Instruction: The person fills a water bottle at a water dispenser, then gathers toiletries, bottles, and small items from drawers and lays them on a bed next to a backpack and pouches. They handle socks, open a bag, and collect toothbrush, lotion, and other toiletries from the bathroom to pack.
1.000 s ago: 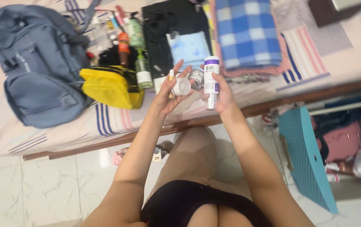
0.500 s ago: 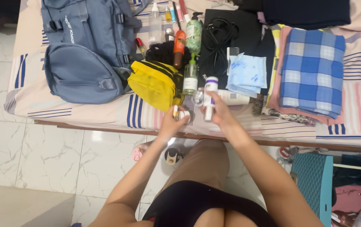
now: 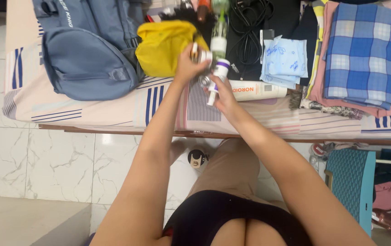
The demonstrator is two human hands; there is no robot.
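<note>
- Lying on the bed [image 3: 90,116], a yellow pouch [image 3: 161,41] is seen beside a blue backpack [image 3: 84,59]; its contents cannot be told.
- A small white jar [image 3: 203,56] is gripped in the closed left hand [image 3: 187,68] at the pouch.
- A white bottle with purple band [image 3: 217,77] is clasped by the right hand [image 3: 225,96].

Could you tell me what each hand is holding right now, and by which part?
The left hand grips small white containers around their sides. The right hand holds a white pump bottle with a purple band around its lower body.

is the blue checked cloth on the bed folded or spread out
Folded. The blue checked cloth lies as a neat thick rectangle on a pink cloth, layered edges showing along its lower side.
</note>
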